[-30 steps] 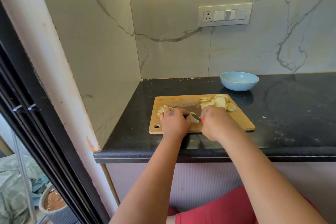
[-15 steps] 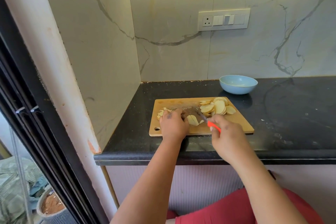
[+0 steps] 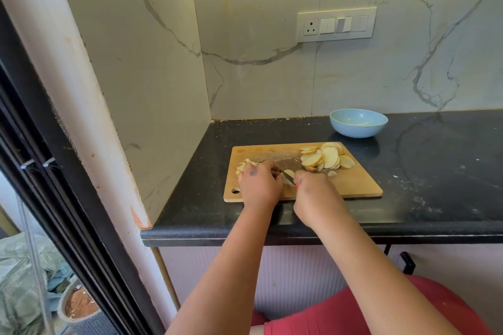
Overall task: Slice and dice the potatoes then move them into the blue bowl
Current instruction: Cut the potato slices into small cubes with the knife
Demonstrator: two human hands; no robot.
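Both hands down on the chopping board, knife into a potato piece.

The left hand (image 3: 260, 185) curls over a pale potato piece (image 3: 289, 173) at the wooden board (image 3: 351, 185), pinning it; the right hand (image 3: 315, 193) grips the knife (image 3: 288, 176), red handle mostly hidden, blade angled left against that piece, probably mid-cut. Sliced rounds (image 3: 326, 158) pile at the board's far right corner, diced bits (image 3: 246, 164) far left. The blue bowl (image 3: 358, 123) sits on the black counter (image 3: 435, 171) just behind the board.
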